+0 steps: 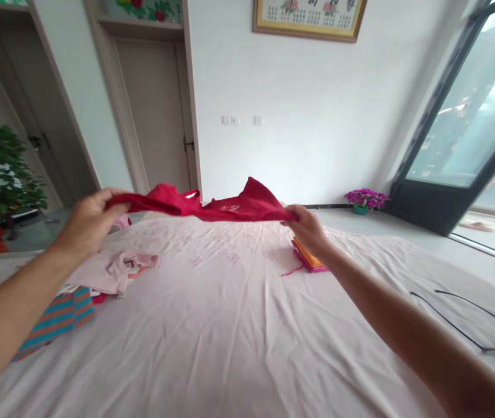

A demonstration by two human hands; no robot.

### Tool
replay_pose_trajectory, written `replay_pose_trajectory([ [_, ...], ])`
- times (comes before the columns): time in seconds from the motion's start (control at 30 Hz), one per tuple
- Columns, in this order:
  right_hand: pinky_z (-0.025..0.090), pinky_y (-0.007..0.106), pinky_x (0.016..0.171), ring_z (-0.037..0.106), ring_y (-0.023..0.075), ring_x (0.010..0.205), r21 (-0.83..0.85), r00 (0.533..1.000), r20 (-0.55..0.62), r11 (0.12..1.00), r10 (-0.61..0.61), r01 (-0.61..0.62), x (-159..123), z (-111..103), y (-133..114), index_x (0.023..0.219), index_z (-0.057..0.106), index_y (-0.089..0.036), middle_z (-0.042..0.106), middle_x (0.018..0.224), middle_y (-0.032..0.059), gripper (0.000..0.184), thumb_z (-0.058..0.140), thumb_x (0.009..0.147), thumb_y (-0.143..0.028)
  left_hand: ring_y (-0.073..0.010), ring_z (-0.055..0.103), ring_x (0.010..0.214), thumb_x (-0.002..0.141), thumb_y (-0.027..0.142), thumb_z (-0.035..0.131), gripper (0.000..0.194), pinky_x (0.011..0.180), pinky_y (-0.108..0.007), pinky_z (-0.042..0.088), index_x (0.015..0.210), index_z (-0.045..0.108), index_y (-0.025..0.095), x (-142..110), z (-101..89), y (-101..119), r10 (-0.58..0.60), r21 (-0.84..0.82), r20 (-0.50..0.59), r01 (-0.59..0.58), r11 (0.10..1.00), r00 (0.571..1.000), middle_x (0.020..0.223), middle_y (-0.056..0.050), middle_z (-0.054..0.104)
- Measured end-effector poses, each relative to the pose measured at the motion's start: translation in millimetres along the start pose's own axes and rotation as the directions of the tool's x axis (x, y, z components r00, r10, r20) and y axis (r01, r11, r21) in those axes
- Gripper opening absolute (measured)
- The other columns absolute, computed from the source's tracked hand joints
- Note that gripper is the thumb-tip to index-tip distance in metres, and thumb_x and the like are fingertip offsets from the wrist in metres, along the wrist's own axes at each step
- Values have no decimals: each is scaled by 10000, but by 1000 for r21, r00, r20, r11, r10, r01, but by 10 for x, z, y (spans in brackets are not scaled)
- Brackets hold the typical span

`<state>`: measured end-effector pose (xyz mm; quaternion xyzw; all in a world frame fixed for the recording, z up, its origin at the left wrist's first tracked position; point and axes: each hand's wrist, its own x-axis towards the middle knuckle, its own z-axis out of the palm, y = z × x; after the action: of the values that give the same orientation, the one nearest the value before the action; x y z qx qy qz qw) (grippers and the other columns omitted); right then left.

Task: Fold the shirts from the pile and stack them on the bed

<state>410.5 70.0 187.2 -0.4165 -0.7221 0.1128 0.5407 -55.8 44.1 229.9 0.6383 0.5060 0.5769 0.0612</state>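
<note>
A red garment [247, 208] with pale lettering is stretched in the air above the bed or table covered by a pale pink sheet [230, 325]. My left hand [93, 217] pinches one end of it and my right hand [306, 226] grips the other. The cloth bunches up between them, so its exact kind is unclear. Below my left hand lies a loose heap with a pale pink garment [108, 270] and a blue-and-orange striped one [62, 316]. Beneath my right wrist sits a folded orange and pink stack [310, 255], partly hidden by the forearm.
Dark-framed glasses [469, 334] lie on the sheet at the right. Beyond it stand a pot of purple flowers [364, 199] on the floor, a green leafy plant [1, 168] at the left, a closed door [155, 116] and a dark-framed glass door [456, 133].
</note>
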Motion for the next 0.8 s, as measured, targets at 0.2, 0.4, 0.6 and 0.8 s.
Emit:
replay_pose_trajectory([
  [0.2, 479, 302, 842, 637, 193, 929, -308, 852, 489, 951, 188, -33, -1099, 245, 576, 1107, 667, -201, 712, 1029, 52, 410, 485, 757, -89, -212, 643, 993, 675, 234, 526, 296, 941, -304, 466, 932, 669, 203, -1317, 234, -987, -218, 273, 576, 65, 960, 788, 989, -2, 727],
  [0.4, 420, 294, 858, 589, 220, 991, -521, 740, 614, 845, 273, 121, -1418, 259, 429, 1213, 646, -220, 703, 1061, 58, 604, 542, 640, -60, -183, 623, 890, 661, 167, 439, 252, 834, -266, 457, 847, 601, 215, -1823, 219, -1080, -163, 331, 669, -95, 939, 725, 901, -6, 679],
  [0.6, 397, 258, 733, 560, 176, 807, -488, 807, 565, 858, 174, 157, -1384, 116, 349, 773, 651, -190, 652, 820, 33, 286, 481, 612, -25, -162, 574, 792, 653, 129, 411, 208, 764, -259, 427, 803, 527, 213, -1801, 57, -682, -129, 328, 717, -169, 929, 685, 832, 6, 614],
  [0.8, 406, 266, 737, 570, 171, 816, -428, 772, 626, 876, 110, 221, -1524, -275, 260, 712, 601, -204, 642, 825, 22, 290, 453, 578, 5, -158, 584, 802, 602, 90, 398, 298, 743, -249, 405, 816, 563, 215, -2111, -18, -330, -246, 333, 863, -130, 934, 442, 848, 14, 637],
])
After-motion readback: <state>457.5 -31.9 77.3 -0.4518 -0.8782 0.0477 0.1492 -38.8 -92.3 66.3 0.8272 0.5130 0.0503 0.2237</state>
